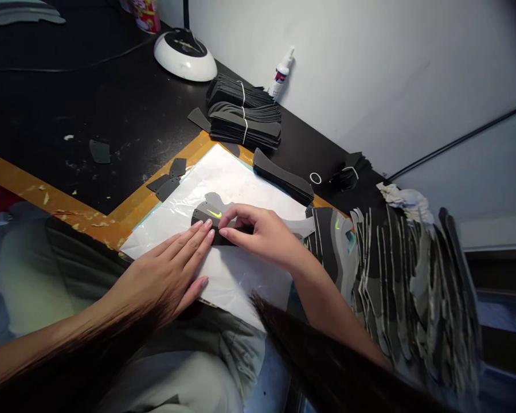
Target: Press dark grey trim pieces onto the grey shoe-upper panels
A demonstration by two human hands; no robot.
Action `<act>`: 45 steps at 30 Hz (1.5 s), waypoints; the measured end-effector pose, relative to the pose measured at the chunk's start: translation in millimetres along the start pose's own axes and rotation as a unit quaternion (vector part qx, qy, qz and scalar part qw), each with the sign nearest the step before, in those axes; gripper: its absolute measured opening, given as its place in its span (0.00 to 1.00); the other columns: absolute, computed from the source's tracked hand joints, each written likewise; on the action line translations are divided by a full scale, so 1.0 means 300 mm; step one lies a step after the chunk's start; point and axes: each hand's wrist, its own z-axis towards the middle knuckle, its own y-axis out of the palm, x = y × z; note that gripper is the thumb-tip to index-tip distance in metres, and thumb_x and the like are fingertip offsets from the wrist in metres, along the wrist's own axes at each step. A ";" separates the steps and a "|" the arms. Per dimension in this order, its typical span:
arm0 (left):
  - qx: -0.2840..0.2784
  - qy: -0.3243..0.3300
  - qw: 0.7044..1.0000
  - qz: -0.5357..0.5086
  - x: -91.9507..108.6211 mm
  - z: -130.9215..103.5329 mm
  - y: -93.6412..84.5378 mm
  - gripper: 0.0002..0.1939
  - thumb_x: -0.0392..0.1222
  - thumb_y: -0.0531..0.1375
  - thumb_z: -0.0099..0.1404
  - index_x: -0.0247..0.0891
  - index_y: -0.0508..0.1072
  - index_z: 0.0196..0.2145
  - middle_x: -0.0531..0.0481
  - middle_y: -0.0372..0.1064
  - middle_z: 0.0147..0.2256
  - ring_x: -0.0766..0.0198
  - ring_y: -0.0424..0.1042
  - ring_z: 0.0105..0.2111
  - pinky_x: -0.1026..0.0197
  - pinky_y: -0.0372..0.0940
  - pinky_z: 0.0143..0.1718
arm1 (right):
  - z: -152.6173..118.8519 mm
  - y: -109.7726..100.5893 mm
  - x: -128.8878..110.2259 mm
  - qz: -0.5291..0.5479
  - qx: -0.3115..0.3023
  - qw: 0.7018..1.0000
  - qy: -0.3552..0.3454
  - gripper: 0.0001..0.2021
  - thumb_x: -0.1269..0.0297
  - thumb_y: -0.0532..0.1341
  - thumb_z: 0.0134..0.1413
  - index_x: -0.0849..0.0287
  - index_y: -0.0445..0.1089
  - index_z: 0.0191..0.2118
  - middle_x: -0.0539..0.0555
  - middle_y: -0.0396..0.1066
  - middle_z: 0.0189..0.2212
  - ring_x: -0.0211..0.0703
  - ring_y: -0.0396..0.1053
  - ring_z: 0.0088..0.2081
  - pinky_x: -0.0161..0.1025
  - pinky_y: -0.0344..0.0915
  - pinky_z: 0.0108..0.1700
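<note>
The right hand (pixel 262 232) curls over a dark shoe-upper piece (pixel 206 217) with a neon-green swoosh, its fingertips (pixel 223 231) bent down and pressing on the piece's right end; whether it pinches the piece or only presses it I cannot tell. The left hand (pixel 167 275) lies flat and open, holding nothing, fingers stretched toward 1 o'clock, their tips touching the lower edge of the same piece. The piece rests on a white plastic sheet (pixel 223 172) spread across the tabletop (pixel 112 109), with a grey cut shape (pixel 217 201) lying just beyond it at 12 o'clock.

At 10 o'clock from the hands, small dark cut scraps (pixel 169 178) sit at the sheet's corner on a tan taped border (pixel 38 189). At 1 o'clock a flat dark stack (pixel 284 178) lies on the sheet's far edge, and farther at 12 o'clock banded bundles of dark pieces (pixel 245 115) stand near a glue bottle (pixel 280 73) leaning on the wall. A white lamp base (pixel 184 54) sits at 11 o'clock. At 3 o'clock a long row of finished uppers (pixel 395 269) fans along the tabletop's right side, near the right forearm.
</note>
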 end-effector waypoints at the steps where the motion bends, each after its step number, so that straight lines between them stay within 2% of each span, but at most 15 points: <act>1: -0.002 -0.007 1.000 -0.007 0.001 -0.001 -0.001 0.31 0.45 0.41 0.77 0.16 0.62 0.64 0.27 0.53 0.67 0.45 0.58 0.67 0.49 0.54 0.66 | -0.007 -0.004 -0.007 -0.011 0.021 1.000 0.000 0.04 0.63 0.63 0.59 0.57 0.74 0.38 0.47 0.72 0.29 0.37 0.66 0.31 0.35 0.58 0.36; 5: 0.002 -0.004 1.000 -0.018 -0.003 -0.008 0.008 0.30 0.44 0.42 0.77 0.16 0.62 0.64 0.28 0.52 0.67 0.45 0.56 0.67 0.49 0.52 0.66 | -0.033 -0.033 -0.021 -0.074 0.070 0.994 0.033 0.05 0.61 0.65 0.58 0.55 0.76 0.38 0.48 0.75 0.31 0.38 0.67 0.31 0.36 0.57 0.35; 7: 0.012 0.007 1.000 -0.019 -0.008 -0.014 0.018 0.30 0.44 0.44 0.76 0.15 0.61 0.65 0.27 0.50 0.68 0.44 0.56 0.67 0.48 0.52 0.66 | -0.039 -0.050 -0.015 -0.118 0.058 0.990 0.047 0.04 0.62 0.66 0.58 0.55 0.76 0.38 0.49 0.75 0.32 0.38 0.67 0.32 0.36 0.57 0.35; 10: 0.013 -0.002 1.000 -0.028 -0.010 -0.018 0.027 0.31 0.45 0.44 0.76 0.16 0.59 0.66 0.29 0.49 0.69 0.44 0.56 0.67 0.46 0.53 0.66 | -0.040 -0.066 0.011 -0.167 0.042 0.985 0.023 0.03 0.65 0.66 0.59 0.57 0.76 0.36 0.50 0.76 0.33 0.40 0.69 0.37 0.37 0.58 0.39; 17: -0.025 -0.053 0.996 -0.060 0.011 -0.020 0.016 0.33 0.50 0.40 0.78 0.20 0.57 0.68 0.33 0.46 0.70 0.47 0.53 0.69 0.47 0.49 0.68 | -0.038 -0.061 0.087 -0.084 0.045 0.995 0.036 0.04 0.63 0.66 0.59 0.57 0.75 0.34 0.50 0.78 0.34 0.41 0.72 0.38 0.37 0.61 0.39; 22: -0.020 -0.053 0.997 -0.055 0.013 -0.029 0.026 0.35 0.52 0.40 0.78 0.24 0.44 0.72 0.33 0.43 0.71 0.47 0.50 0.70 0.45 0.49 0.68 | -0.046 -0.045 0.105 -0.078 0.076 0.993 0.045 0.04 0.62 0.67 0.57 0.55 0.76 0.33 0.48 0.79 0.33 0.40 0.74 0.37 0.37 0.61 0.40; 26: -0.015 -0.038 0.998 -0.042 0.005 -0.031 0.027 0.37 0.56 0.39 0.78 0.28 0.35 0.73 0.32 0.44 0.70 0.45 0.51 0.69 0.44 0.51 0.67 | -0.048 -0.042 0.108 -0.076 0.082 0.993 0.040 0.04 0.62 0.68 0.58 0.55 0.76 0.33 0.47 0.79 0.32 0.40 0.74 0.36 0.36 0.61 0.39; 31: -0.017 -0.034 0.998 -0.051 0.001 -0.026 0.010 0.37 0.55 0.41 0.78 0.29 0.36 0.73 0.32 0.46 0.70 0.46 0.51 0.70 0.45 0.50 0.68 | -0.049 -0.049 0.108 -0.065 0.062 0.995 0.048 0.04 0.62 0.69 0.56 0.55 0.76 0.33 0.48 0.78 0.32 0.40 0.72 0.36 0.36 0.60 0.38; 36: -0.046 -0.066 0.993 -0.087 0.016 -0.002 -0.019 0.36 0.53 0.46 0.75 0.32 0.45 0.73 0.38 0.46 0.71 0.49 0.49 0.70 0.47 0.45 0.71 | -0.050 -0.056 0.106 -0.092 0.055 0.992 0.060 0.05 0.63 0.70 0.54 0.56 0.75 0.32 0.47 0.76 0.29 0.38 0.69 0.33 0.35 0.57 0.36; 40: -0.035 -0.053 0.993 -0.098 0.040 0.038 -0.026 0.39 0.53 0.48 0.73 0.26 0.45 0.72 0.35 0.41 0.72 0.49 0.43 0.72 0.49 0.43 0.71 | -0.049 -0.056 0.112 -0.089 0.055 0.993 0.046 0.06 0.63 0.70 0.54 0.57 0.74 0.32 0.46 0.75 0.29 0.37 0.68 0.33 0.35 0.57 0.36; 45: -0.031 -0.024 0.996 -0.083 0.058 0.072 0.010 0.41 0.55 0.45 0.73 0.18 0.44 0.71 0.29 0.38 0.72 0.46 0.40 0.72 0.49 0.43 0.71 | -0.048 -0.057 0.118 -0.075 0.045 0.996 0.034 0.06 0.64 0.69 0.55 0.57 0.73 0.32 0.47 0.73 0.29 0.37 0.67 0.32 0.35 0.56 0.36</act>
